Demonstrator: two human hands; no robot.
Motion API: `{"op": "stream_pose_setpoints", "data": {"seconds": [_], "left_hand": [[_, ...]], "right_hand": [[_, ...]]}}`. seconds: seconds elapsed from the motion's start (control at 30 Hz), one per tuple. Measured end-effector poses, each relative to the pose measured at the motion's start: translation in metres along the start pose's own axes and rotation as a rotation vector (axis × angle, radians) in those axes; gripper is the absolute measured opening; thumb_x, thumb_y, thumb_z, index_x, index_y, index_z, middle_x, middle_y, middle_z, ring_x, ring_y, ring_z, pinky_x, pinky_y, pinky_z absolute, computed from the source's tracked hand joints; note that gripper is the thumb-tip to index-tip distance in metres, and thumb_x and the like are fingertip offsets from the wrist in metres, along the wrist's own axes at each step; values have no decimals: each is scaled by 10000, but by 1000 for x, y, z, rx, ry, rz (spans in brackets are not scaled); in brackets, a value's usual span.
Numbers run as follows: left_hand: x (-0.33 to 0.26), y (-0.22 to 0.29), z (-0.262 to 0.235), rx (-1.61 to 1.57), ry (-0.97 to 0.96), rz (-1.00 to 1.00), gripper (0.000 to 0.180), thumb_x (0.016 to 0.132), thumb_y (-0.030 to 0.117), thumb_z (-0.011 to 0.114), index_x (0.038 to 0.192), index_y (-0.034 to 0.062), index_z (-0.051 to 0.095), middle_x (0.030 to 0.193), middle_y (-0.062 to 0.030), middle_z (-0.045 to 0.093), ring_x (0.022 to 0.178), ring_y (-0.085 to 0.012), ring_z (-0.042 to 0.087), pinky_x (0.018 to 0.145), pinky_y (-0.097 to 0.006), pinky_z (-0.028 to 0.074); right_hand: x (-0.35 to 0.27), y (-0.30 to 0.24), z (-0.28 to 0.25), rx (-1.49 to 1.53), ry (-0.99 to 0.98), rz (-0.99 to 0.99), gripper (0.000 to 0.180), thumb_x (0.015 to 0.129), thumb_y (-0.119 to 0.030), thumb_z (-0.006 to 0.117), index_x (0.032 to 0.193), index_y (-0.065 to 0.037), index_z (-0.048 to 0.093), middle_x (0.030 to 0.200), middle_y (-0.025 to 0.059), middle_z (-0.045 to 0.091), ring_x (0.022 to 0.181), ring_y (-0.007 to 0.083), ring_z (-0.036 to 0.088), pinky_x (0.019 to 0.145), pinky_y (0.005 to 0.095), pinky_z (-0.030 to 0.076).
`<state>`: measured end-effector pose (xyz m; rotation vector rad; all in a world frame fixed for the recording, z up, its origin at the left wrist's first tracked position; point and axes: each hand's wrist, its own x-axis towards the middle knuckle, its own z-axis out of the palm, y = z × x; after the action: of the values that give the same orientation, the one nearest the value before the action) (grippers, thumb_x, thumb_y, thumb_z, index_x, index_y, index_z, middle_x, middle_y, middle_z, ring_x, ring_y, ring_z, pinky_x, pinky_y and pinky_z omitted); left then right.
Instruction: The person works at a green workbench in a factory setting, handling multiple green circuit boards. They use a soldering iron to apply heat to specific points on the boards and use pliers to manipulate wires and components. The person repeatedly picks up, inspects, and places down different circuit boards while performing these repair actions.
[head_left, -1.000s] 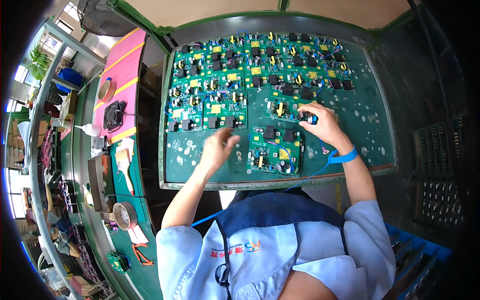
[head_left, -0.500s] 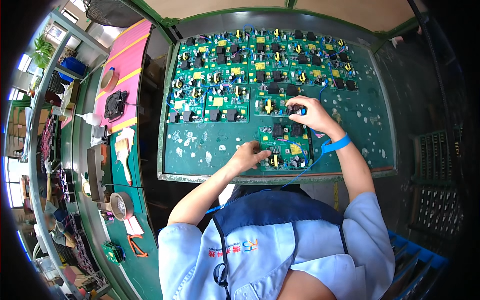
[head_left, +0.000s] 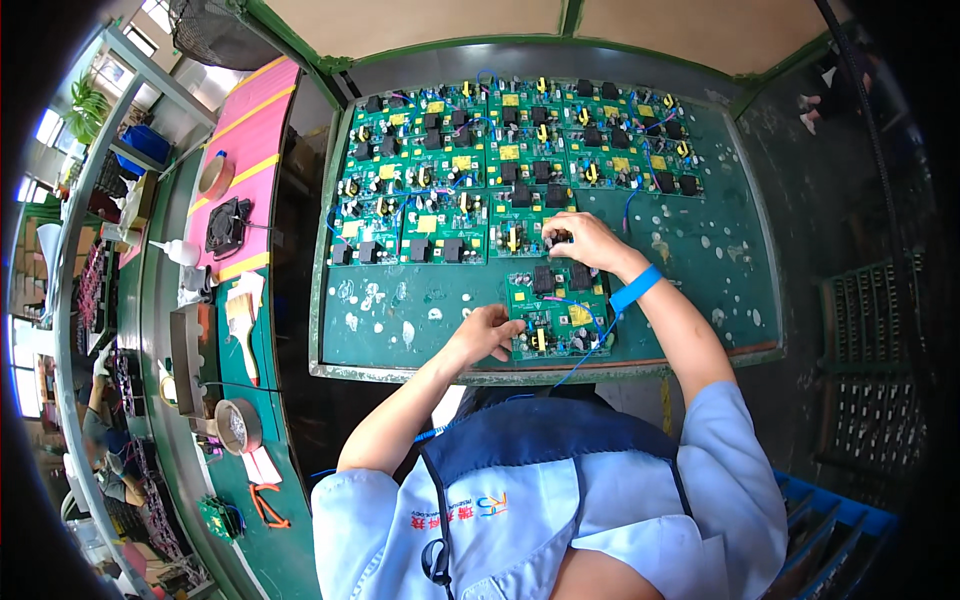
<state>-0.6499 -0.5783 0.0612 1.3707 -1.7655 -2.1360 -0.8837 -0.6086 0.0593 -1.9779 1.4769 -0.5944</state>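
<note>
On the green tray (head_left: 700, 290), the left hand (head_left: 487, 332) pinches the near edge of a loose circuit board (head_left: 558, 310). The right hand (head_left: 583, 241) rests beyond its far edge, fingers curled; whether it grips anything I cannot tell.

Bright daylight from left windows, sharp centre, curved dark fisheye rim

Hands (head_left: 530, 290) apparently on circuit boards (head_left: 555, 305)

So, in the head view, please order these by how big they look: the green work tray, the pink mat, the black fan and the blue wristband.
1. Green work tray, clearly the largest.
2. Pink mat.
3. Black fan.
4. Blue wristband, smallest; it looks close to the fan, and the fisheye bend makes this pair unsure.
</note>
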Motion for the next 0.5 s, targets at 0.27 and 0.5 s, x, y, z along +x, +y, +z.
{"op": "stream_pose_setpoints", "data": {"seconds": [0.27, 0.5], "left_hand": [[1, -3, 0, -99, -29, 47, 245, 794, 232, 534, 841, -8, 521, 697, -29, 510, 596, -95, 515, 499, -215, 468], [-14, 10, 1, -351, -135, 145, 175, 804, 200, 529, 772, 30, 510, 622, -1, 488, 546, -64, 492, 476, -196, 457]], "right_hand": [[-16, -17, -23, 177, 314, -3, 249, 669, -104, 622, 895, -23, 557, 840, 88, 564, 789, 200, 547, 696, 302, 429], [-125, -95, -32, -49, 167, -227, 458, 568, -233, 712, 956, -62, 541, 963, 98, 519, 923, 263, 480, 791, 353, 391]]}}
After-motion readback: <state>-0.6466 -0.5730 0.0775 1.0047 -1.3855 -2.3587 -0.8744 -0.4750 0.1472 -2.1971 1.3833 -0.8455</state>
